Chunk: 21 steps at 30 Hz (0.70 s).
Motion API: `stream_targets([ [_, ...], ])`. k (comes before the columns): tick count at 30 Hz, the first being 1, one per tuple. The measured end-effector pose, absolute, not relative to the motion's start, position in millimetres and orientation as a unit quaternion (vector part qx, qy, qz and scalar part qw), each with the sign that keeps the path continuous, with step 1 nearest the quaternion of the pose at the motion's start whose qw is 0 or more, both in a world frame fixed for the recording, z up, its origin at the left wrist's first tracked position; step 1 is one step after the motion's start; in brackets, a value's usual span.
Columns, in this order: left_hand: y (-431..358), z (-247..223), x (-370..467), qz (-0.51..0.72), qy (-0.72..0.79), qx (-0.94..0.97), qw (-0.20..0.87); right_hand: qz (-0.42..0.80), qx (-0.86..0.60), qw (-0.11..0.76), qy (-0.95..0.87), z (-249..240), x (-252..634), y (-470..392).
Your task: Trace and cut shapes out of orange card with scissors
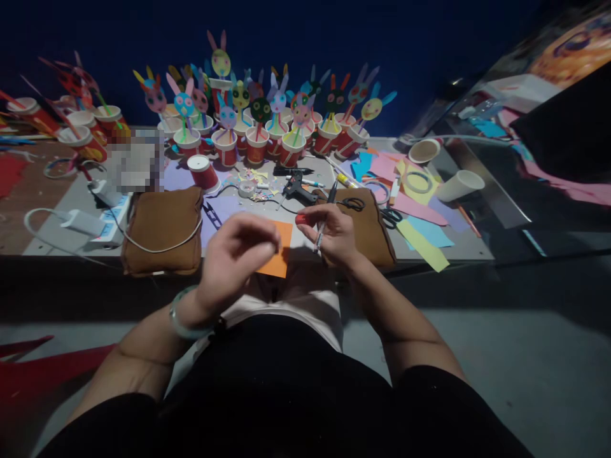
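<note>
My right hand [337, 235] is closed around a pen [331, 197], whose clear lower end points down toward me. A small red piece [300, 219] shows at its thumb and fingertip. My left hand [233, 254] has curled fingers, with the thumb tip close to them; what is pinched there, if anything, does not show. Behind that hand is a square of orange paper [282, 264], reaching past the table's front edge. Whether the fingers grip the paper I cannot tell.
Brown cushions [165, 229] lie at the table's front edge. A black glue gun [300, 186], scissors [391, 217] and coloured paper scraps [422, 238] lie beyond. Several red cups [224, 151] with paper rabbits line the back. A power strip [112, 222] with cables sits left.
</note>
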State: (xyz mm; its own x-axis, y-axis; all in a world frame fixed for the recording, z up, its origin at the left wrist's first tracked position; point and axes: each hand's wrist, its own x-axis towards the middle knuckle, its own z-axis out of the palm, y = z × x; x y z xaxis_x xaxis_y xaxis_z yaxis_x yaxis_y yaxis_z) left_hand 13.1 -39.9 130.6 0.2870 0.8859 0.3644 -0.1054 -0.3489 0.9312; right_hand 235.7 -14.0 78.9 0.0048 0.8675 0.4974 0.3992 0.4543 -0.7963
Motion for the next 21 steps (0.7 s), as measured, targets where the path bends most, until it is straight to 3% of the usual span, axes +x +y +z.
stream_targets([
  [6,43.6,101.6,68.5,0.343,0.320,0.538,0.700,0.167,-0.465,0.519,-0.698,92.2,241.4,10.5],
  [12,89.2,100.9,104.5,0.347,0.314,0.441,0.766,0.172,-0.478,0.484,-0.713,99.9,267.6,46.7],
  [17,127.2,93.2,120.6,0.423,0.358,0.389,0.736,0.167,-0.582,0.393,-0.692,115.1,335.2,90.2],
  [21,143.3,78.1,125.3,0.457,0.339,0.364,0.737,0.082,-0.770,0.161,-0.612,113.5,379.1,129.4],
])
